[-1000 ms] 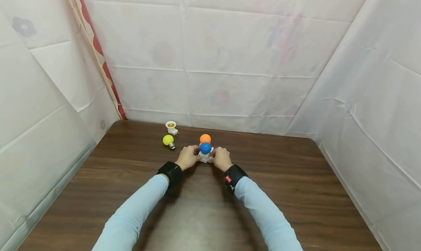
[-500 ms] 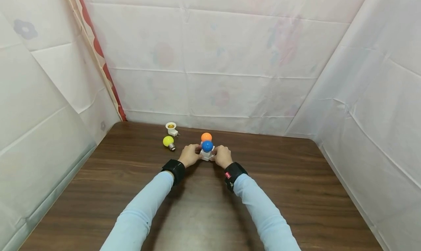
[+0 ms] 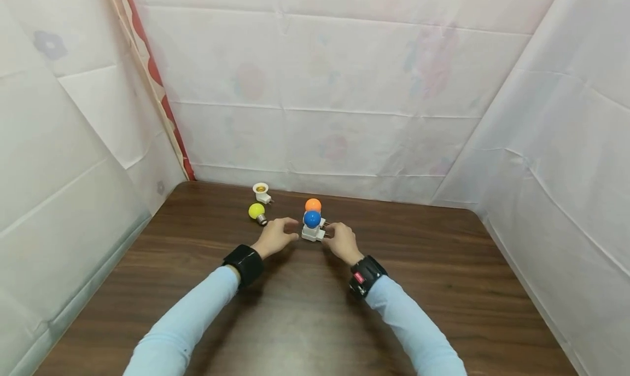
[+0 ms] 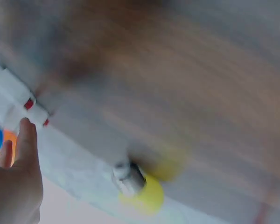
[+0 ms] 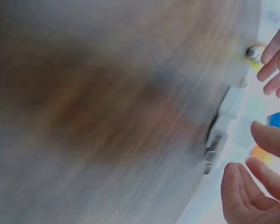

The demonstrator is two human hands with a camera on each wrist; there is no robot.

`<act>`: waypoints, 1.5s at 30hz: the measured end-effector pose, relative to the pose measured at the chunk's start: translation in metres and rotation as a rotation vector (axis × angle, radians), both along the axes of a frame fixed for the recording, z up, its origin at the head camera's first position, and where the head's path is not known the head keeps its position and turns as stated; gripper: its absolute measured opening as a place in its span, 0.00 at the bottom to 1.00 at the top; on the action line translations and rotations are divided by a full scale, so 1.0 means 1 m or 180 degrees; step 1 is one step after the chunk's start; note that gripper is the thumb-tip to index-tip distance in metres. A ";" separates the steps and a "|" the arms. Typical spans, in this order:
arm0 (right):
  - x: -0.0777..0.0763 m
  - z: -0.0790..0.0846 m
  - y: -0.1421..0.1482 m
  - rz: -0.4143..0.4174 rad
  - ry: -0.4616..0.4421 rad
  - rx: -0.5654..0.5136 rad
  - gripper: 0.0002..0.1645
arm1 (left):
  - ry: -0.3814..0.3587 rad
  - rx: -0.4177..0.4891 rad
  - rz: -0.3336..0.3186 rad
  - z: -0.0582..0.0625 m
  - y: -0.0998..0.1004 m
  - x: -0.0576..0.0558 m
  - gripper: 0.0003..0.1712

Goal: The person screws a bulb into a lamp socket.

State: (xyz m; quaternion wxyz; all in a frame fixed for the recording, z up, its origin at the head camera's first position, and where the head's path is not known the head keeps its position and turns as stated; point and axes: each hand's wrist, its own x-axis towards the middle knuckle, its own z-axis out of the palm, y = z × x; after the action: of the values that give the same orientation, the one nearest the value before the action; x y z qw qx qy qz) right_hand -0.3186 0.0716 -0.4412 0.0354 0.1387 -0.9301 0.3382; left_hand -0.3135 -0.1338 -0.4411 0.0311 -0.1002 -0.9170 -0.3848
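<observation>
A blue bulb (image 3: 312,219) stands upright in a white plug-in lamp socket (image 3: 310,233) on the table. Right behind it, an orange bulb (image 3: 313,204) sits above another white socket, mostly hidden. My left hand (image 3: 275,237) is just left of the blue bulb's socket, apart from it, thumb and fingers spread. On the other side, beside the plug prongs, is my right hand (image 3: 342,242); in the right wrist view its thumb (image 5: 270,138) and fingers are parted with nothing between them.
To the left lies a yellow bulb (image 3: 256,210) with its metal screw base toward my left hand. Behind it stands a white socket (image 3: 262,195) with no bulb. The brown wooden table (image 3: 443,277) meets white sheeting (image 3: 315,140) at back and sides.
Both hands held the blue bulb's socket from its sides, and it shifted slightly toward the orange one. Now they have let go and drawn apart, the left one moving left.
</observation>
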 end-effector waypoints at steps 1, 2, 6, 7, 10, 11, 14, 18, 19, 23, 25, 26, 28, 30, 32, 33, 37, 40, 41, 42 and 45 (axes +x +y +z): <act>0.006 0.001 0.003 0.0016 0.0028 -0.0020 0.20 | 0.0012 0.0021 0.0017 0.005 -0.006 0.003 0.21; 0.011 0.002 0.005 0.0036 0.0062 -0.0032 0.19 | 0.0055 0.0044 0.0036 0.009 -0.013 0.005 0.20; 0.030 0.007 0.012 0.0204 0.0068 -0.0116 0.15 | 0.0355 0.0080 0.0299 0.028 -0.042 0.001 0.14; 0.033 0.007 0.013 0.0266 0.0047 -0.0152 0.14 | 0.0441 0.0074 0.0396 0.031 -0.049 -0.003 0.14; 0.044 0.010 0.012 0.0477 -0.0066 -0.0233 0.14 | 0.0582 -0.0019 0.0630 0.038 -0.067 -0.018 0.14; 0.047 0.010 0.011 0.0549 -0.0130 -0.0254 0.15 | 0.0582 -0.0084 0.0673 0.040 -0.072 -0.022 0.14; 0.056 0.011 0.006 0.0750 -0.0269 -0.0225 0.18 | 0.0455 -0.0263 0.0744 0.040 -0.082 -0.034 0.17; 0.063 0.013 -0.002 0.0909 -0.0386 -0.0252 0.23 | 0.0126 -0.0441 0.0728 0.035 -0.087 -0.047 0.26; 0.064 0.014 -0.005 0.0937 -0.0401 -0.0290 0.24 | 0.0045 -0.0465 0.0719 0.033 -0.088 -0.050 0.28; 0.067 0.013 -0.019 0.1044 -0.0471 -0.0419 0.28 | -0.0226 -0.0562 0.0675 0.021 -0.085 -0.060 0.35; 0.069 0.011 -0.027 0.1075 -0.0481 -0.0390 0.29 | -0.0322 -0.0563 0.0664 0.015 -0.082 -0.062 0.37; 0.069 0.010 -0.031 0.1079 -0.0473 -0.0349 0.29 | -0.0362 -0.0552 0.0658 0.014 -0.080 -0.062 0.38; 0.069 0.008 -0.040 0.1077 -0.0449 -0.0271 0.30 | -0.0393 -0.0526 0.0643 0.011 -0.076 -0.064 0.40; 0.067 0.006 -0.047 0.1054 -0.0433 -0.0205 0.31 | -0.0391 -0.0470 0.0636 0.009 -0.072 -0.065 0.40; 0.066 0.005 -0.051 0.1038 -0.0425 -0.0151 0.31 | -0.0391 -0.0413 0.0648 0.007 -0.069 -0.065 0.39; 0.065 0.004 -0.053 0.1032 -0.0421 -0.0122 0.31 | -0.0387 -0.0410 0.0655 0.007 -0.068 -0.065 0.38; 0.065 0.004 -0.056 0.1022 -0.0410 -0.0050 0.30 | -0.0386 -0.0309 0.0731 0.005 -0.066 -0.063 0.34; 0.067 0.006 -0.056 0.1045 -0.0377 -0.0088 0.29 | -0.0345 -0.0244 0.0780 0.008 -0.068 -0.060 0.33; 0.067 0.007 -0.055 0.1049 -0.0351 -0.0118 0.29 | -0.0293 -0.0248 0.0775 0.009 -0.069 -0.059 0.32; 0.068 0.008 -0.055 0.1050 -0.0339 -0.0159 0.28 | -0.0238 -0.0241 0.0767 0.012 -0.069 -0.057 0.32; 0.070 0.011 -0.051 0.1033 -0.0293 -0.0277 0.27 | -0.0028 -0.0187 0.0670 0.025 -0.071 -0.052 0.32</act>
State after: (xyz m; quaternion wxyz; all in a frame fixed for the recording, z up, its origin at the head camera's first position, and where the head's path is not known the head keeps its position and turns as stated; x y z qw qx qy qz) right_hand -0.2490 0.0202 -0.4301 -0.0564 0.2698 -0.8806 0.3854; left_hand -0.3655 -0.2047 -0.4164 0.0644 -0.0025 -0.9335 -0.3528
